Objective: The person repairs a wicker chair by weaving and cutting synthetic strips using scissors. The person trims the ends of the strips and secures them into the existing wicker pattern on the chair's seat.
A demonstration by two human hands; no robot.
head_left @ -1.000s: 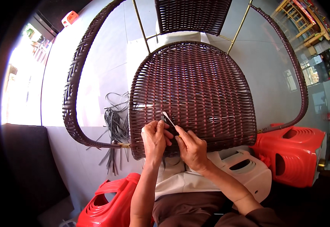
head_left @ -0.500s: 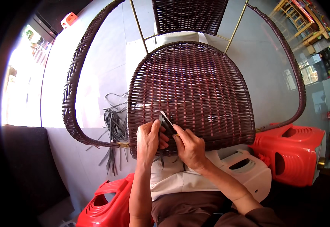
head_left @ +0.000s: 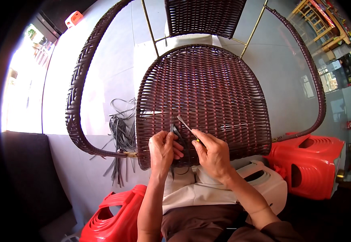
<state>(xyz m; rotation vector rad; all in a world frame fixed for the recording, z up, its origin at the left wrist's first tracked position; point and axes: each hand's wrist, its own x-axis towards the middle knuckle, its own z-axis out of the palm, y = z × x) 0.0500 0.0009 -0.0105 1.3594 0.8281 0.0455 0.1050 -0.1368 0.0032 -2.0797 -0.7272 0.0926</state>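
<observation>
Woven brown seat (head_left: 207, 88) centred in view, left hand (head_left: 162, 150) pinching dark strip (head_left: 172, 128) over its near part, right hand (head_left: 215, 154) closed round flat-tipped tool (head_left: 185, 124), tip over the seat, bundle of grey strips (head_left: 121, 133) on floor (head_left: 103, 82) at left.

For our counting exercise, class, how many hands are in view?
2. The left hand is over the near left part of the woven seat; the right hand is to its right, holding a slim tool. No others show.
</observation>
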